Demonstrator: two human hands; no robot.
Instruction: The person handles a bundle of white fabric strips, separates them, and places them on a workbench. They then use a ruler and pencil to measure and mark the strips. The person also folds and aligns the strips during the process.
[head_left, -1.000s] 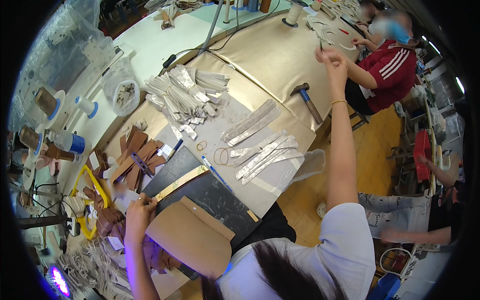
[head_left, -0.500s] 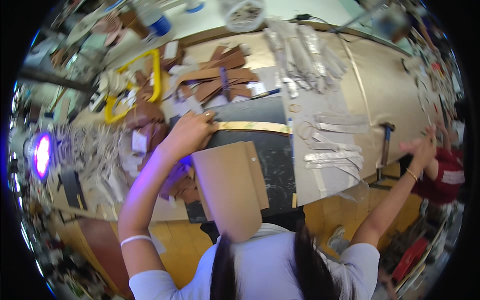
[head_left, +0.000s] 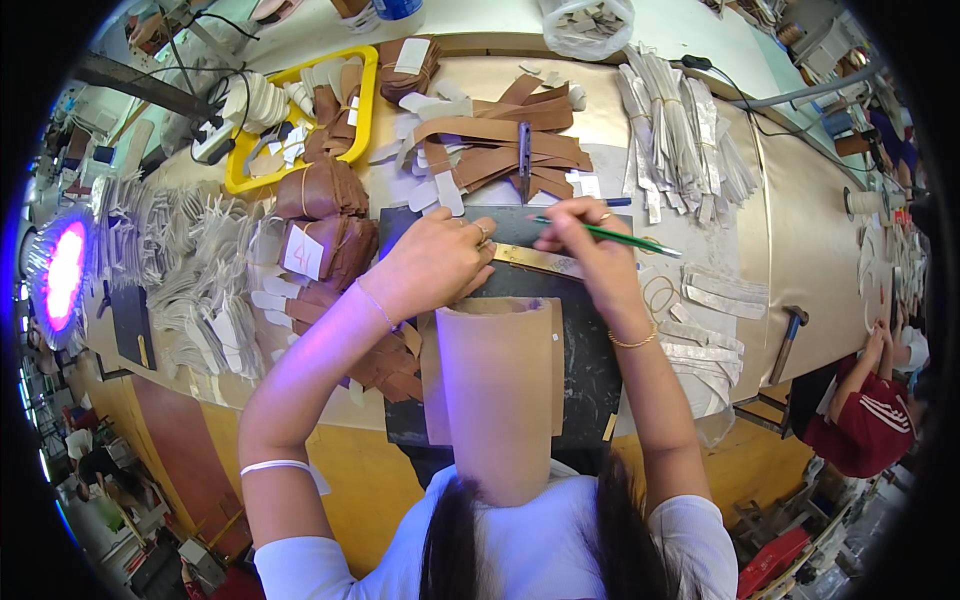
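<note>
My left hand (head_left: pixel 437 258) lies with bent fingers at the left end of a narrow yellowish strip (head_left: pixel 530 259), holding it against the black board (head_left: pixel 590 340). A slim green pen (head_left: pixel 618 237) sits in my right hand (head_left: pixel 592 245), slanting to the right, its silvery end outward. The fingertips of that hand are over the board, just above the strip. Toward me, a tan sheet (head_left: pixel 497 390) curls over the board's near edge, with another tan piece under it.
Brown strips (head_left: pixel 530 140) and a yellow tray (head_left: pixel 368 100) of cut pieces lie at the back. Brown bundles (head_left: pixel 335 240) and pale strips (head_left: pixel 210 270) are to the left. A hammer (head_left: pixel 788 345) and pale strip bundles (head_left: pixel 665 110) are at right. A person in red (head_left: pixel 865 420) sits farther right.
My right hand has come in from the far right to the strip, and the green pen now shows in it. My left hand stays on the strip. The whole view has shifted.
</note>
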